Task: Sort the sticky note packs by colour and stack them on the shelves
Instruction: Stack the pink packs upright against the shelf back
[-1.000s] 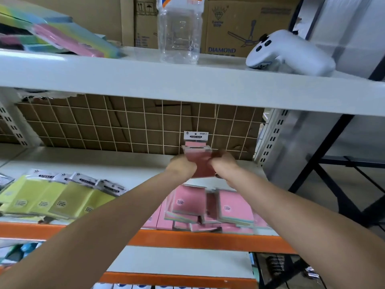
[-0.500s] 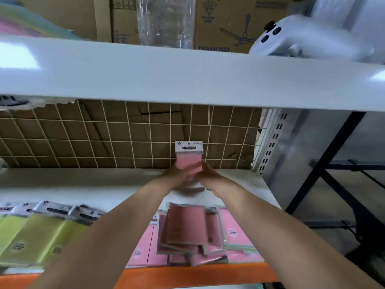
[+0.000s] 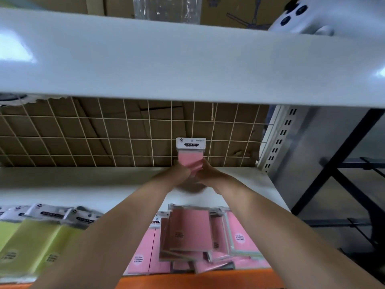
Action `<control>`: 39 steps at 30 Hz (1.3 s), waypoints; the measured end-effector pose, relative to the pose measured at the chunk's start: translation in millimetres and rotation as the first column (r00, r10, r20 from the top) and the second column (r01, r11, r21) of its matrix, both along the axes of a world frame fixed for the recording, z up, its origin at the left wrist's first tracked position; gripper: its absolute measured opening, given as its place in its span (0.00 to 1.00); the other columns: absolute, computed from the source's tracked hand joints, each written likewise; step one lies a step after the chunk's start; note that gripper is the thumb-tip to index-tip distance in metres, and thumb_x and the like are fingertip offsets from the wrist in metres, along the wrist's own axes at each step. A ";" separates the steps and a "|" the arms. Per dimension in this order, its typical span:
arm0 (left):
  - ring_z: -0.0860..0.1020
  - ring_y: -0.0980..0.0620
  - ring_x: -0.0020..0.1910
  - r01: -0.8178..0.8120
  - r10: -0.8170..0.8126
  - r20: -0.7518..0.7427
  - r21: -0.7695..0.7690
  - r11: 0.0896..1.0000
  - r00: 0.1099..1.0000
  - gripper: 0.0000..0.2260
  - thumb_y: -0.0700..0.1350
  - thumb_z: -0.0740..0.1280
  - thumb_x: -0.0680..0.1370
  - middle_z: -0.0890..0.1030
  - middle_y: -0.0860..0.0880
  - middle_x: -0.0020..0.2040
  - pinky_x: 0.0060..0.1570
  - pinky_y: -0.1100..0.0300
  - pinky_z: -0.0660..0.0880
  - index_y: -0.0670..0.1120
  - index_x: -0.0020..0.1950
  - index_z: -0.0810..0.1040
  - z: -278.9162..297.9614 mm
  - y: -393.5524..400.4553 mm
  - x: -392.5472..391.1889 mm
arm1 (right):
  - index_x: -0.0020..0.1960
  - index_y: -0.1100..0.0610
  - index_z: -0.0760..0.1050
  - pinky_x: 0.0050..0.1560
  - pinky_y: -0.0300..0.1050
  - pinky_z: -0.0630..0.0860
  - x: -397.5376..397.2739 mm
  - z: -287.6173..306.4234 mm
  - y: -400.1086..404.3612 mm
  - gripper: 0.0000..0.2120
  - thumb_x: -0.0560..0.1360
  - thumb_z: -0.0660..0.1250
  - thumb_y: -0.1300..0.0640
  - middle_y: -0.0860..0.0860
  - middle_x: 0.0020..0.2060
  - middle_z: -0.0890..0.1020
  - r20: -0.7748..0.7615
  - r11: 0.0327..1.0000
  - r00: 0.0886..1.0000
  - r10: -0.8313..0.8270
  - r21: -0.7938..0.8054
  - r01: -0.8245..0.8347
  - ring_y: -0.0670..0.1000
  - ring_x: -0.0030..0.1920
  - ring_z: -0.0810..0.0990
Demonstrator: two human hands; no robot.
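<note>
Lower shelf (image 3: 62, 184), left portion: a row of yellow sticky note packs (image 3: 35, 238) lies flat near the front edge, white header cards toward the rear. Centre front: a loose pile of pink sticky note packs (image 3: 188, 232), overlapping at differing angles, just behind the orange shelf beam (image 3: 198, 279).

Toward the rear of the same shelf, both arms reach in. The left hand (image 3: 177, 174) and right hand (image 3: 210, 174) meet around one pink sticky note pack (image 3: 190, 159), held upright with its white "STICKY NOTE" header uppermost, close before the wire grid back panel (image 3: 104, 132). Fingers of each hand curl onto the pack's lower sides; whether its bottom edge touches the shelf cannot be determined.

Upper shelf (image 3: 187, 59): a clear plastic container (image 3: 166, 9), cardboard boxes (image 3: 229, 11), and at right a white handheld controller (image 3: 325, 17).
</note>
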State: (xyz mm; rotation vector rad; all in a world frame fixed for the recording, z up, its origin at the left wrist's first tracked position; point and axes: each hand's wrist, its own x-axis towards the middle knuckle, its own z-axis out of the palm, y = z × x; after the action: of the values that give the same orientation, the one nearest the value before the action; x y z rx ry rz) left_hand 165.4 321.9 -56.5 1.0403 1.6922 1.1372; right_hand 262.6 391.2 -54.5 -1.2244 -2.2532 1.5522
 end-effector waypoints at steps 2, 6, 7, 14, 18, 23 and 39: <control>0.75 0.51 0.56 -0.010 0.010 -0.005 -0.026 1.000 1.000 0.14 0.43 0.63 0.80 0.79 0.47 0.56 0.63 0.55 0.68 0.49 0.66 0.72 -2.1 -0.6 -1.7 | 0.71 0.57 0.61 0.59 0.47 0.73 0.3 -1.5 0.3 0.26 0.75 0.61 0.69 0.57 0.60 0.75 0.001 0.999 1.000 -0.006 -0.036 0.006 0.52 0.55 0.72; 0.71 0.45 0.66 -0.079 0.072 -0.044 -0.175 0.981 0.996 0.14 0.46 0.63 0.80 0.75 0.45 0.66 0.71 0.49 0.62 0.54 0.65 0.73 -12.9 -1.5 -6.4 | 0.71 0.56 0.60 0.57 0.45 0.72 2.4 -2.5 1.0 0.28 0.74 0.61 0.69 0.56 0.61 0.74 0.002 0.999 1.000 -0.008 -0.054 0.008 0.52 0.58 0.72; 0.69 0.45 0.68 -0.122 0.106 -0.082 -0.226 0.966 0.991 0.18 0.48 0.61 0.80 0.72 0.44 0.69 0.71 0.50 0.62 0.51 0.71 0.67 -11.8 -3.8 -5.2 | 0.72 0.55 0.59 0.55 0.45 0.73 2.5 -3.5 2.1 0.29 0.74 0.60 0.69 0.56 0.61 0.75 0.007 0.999 1.000 -0.014 -0.044 0.014 0.52 0.57 0.73; 0.68 0.44 0.68 -0.289 0.191 -0.288 -0.349 0.892 0.938 0.25 0.54 0.57 0.82 0.68 0.42 0.71 0.60 0.59 0.64 0.40 0.73 0.61 15.2 -27.9 0.5 | 0.77 0.54 0.55 0.53 0.47 0.75 26.1 6.9 1.9 0.31 0.76 0.60 0.65 0.57 0.59 0.76 0.119 0.997 0.990 -0.071 0.019 0.069 0.56 0.55 0.77; 0.76 0.48 0.41 -0.281 0.085 -0.462 -0.374 0.884 0.883 0.14 0.56 0.60 0.80 0.78 0.47 0.44 0.36 0.61 0.71 0.46 0.55 0.76 34.1 -47.4 11.4 | 0.51 0.58 0.75 0.39 0.44 0.69 34.8 15.5 -6.6 0.07 0.74 0.63 0.63 0.56 0.41 0.77 0.179 0.993 0.983 -0.042 0.119 0.021 0.54 0.43 0.76; 0.76 0.45 0.41 -0.306 0.017 -0.624 -0.360 0.881 0.782 0.11 0.43 0.58 0.77 0.74 0.41 0.38 0.32 0.62 0.64 0.42 0.36 0.65 37.0 -85.8 25.2 | 0.40 0.61 0.74 0.39 0.42 0.70 55.5 23.4 -27.7 0.07 0.74 0.61 0.61 0.57 0.37 0.77 0.313 0.922 0.948 0.058 0.347 -0.171 0.55 0.40 0.77; 0.70 0.51 0.29 -0.269 0.036 -0.633 -0.276 0.923 0.773 0.13 0.45 0.62 0.74 0.71 0.49 0.31 0.24 0.64 0.63 0.43 0.30 0.69 37.4 -144.9 68.7 | 0.37 0.54 0.75 0.49 0.45 0.68 94.8 41.7 -81.6 0.15 0.74 0.62 0.44 0.54 0.43 0.80 0.531 0.748 0.839 0.120 0.507 -0.428 0.55 0.52 0.73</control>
State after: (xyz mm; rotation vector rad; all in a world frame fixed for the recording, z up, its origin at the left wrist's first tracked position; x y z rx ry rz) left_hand 234.1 177.0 -19.1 1.1208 2.4394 0.5517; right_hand 357.4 309.6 -12.8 -1.1625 -3.0183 0.4554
